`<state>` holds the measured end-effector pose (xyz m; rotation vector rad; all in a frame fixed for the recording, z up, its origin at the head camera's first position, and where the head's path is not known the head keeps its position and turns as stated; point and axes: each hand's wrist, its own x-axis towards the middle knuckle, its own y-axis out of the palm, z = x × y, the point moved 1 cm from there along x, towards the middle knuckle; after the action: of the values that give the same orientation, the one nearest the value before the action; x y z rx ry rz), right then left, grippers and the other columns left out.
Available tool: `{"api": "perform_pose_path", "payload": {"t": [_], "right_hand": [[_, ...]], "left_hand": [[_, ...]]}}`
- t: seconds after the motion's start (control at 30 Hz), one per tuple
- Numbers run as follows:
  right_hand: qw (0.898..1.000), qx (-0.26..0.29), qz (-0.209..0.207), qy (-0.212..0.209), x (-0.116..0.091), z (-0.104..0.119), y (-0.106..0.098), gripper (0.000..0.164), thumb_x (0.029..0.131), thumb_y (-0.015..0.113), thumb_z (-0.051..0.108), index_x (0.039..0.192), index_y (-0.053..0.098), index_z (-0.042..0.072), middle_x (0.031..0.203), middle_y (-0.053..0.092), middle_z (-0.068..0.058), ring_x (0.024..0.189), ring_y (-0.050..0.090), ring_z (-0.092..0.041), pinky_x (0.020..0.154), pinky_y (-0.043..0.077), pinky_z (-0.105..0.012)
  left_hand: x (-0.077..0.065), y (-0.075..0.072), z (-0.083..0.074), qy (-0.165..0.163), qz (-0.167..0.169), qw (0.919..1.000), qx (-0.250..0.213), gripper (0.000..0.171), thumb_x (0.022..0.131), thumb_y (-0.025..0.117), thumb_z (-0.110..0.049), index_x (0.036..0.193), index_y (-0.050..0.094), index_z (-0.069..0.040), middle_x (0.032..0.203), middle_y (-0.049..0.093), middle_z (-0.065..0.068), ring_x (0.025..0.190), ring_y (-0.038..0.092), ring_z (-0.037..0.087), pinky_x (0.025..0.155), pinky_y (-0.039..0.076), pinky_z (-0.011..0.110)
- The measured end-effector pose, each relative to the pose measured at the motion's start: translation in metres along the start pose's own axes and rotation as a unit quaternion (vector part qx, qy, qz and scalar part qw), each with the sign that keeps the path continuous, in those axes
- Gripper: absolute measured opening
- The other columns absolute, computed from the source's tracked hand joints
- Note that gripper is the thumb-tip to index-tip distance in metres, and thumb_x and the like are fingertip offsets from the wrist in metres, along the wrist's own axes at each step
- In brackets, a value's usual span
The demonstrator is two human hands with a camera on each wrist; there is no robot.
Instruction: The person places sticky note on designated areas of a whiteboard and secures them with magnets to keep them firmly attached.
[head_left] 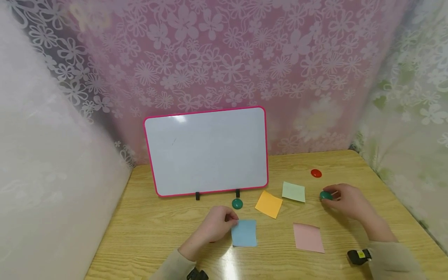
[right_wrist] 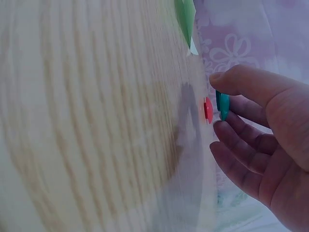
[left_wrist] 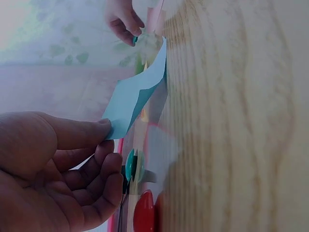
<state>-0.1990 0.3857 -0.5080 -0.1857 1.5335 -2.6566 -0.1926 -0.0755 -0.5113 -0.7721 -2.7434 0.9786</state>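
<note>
My left hand pinches a blue sticky note at its upper left corner between thumb and fingers. In the left wrist view the note bends up off the wooden table toward my thumb. My right hand pinches a round green magnet between thumb and fingertips, raised above the tabletop in the right wrist view. Behind it lies a red magnet. A second green magnet sits just beyond my left hand. Another red magnet, mostly hidden in the head view, lies beside that hand.
A whiteboard with a pink frame stands on small black feet at the back of the table. Orange, green and pink sticky notes lie between my hands. Floral curtains surround the table.
</note>
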Motion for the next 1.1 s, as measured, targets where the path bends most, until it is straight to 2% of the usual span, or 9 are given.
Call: {"api": "perform_pose_path", "payload": {"t": [0.27,0.57,0.67,0.9,1.1], "right_hand": [[1.000,0.007,-0.015,-0.012,0.002,0.009,0.006,0.047,0.093,0.086,0.029,0.124,0.075,-0.003,0.111,0.074,-0.017,0.094,0.072,-0.033,0.076,0.062,-0.048],[0.999,0.019,-0.027,-0.029,0.006,0.026,0.009,0.052,0.094,0.086,0.031,0.130,0.072,-0.002,0.118,0.073,-0.019,0.097,0.072,-0.032,0.080,0.062,-0.047],[0.999,0.019,-0.033,-0.035,0.007,0.033,0.008,0.054,0.094,0.086,0.030,0.133,0.070,-0.003,0.118,0.073,-0.019,0.098,0.072,-0.032,0.081,0.061,-0.046],[0.997,0.035,-0.042,-0.049,0.011,0.045,0.010,0.048,0.093,0.086,0.021,0.130,0.071,-0.004,0.120,0.073,-0.019,0.099,0.071,-0.033,0.082,0.062,-0.048],[0.996,0.052,-0.043,-0.060,0.013,0.051,0.014,0.044,0.092,0.087,0.017,0.129,0.073,-0.002,0.119,0.074,-0.016,0.100,0.072,-0.032,0.084,0.062,-0.050]], "left_hand": [[0.000,-0.005,0.007,0.009,0.001,0.9999,-0.007,0.006,0.101,0.075,-0.009,0.099,0.080,-0.010,0.091,0.071,-0.009,0.082,0.062,0.007,0.074,0.055,0.027],[-0.002,-0.013,0.014,0.028,-0.014,0.9995,-0.002,0.007,0.101,0.076,-0.010,0.100,0.081,-0.012,0.093,0.072,-0.010,0.084,0.063,0.006,0.076,0.055,0.027],[-0.004,-0.016,0.016,0.023,-0.017,0.9995,-0.013,0.007,0.102,0.075,-0.011,0.101,0.082,-0.012,0.094,0.073,-0.011,0.084,0.064,0.007,0.076,0.056,0.027],[-0.006,-0.025,0.025,0.005,-0.026,0.9992,-0.031,0.008,0.101,0.077,-0.016,0.107,0.082,-0.013,0.096,0.073,-0.011,0.086,0.066,0.009,0.076,0.056,0.028],[-0.007,-0.034,0.033,-0.004,-0.050,0.9981,-0.035,0.005,0.098,0.080,-0.017,0.103,0.081,-0.014,0.092,0.072,-0.011,0.084,0.066,0.012,0.075,0.056,0.028]]}}
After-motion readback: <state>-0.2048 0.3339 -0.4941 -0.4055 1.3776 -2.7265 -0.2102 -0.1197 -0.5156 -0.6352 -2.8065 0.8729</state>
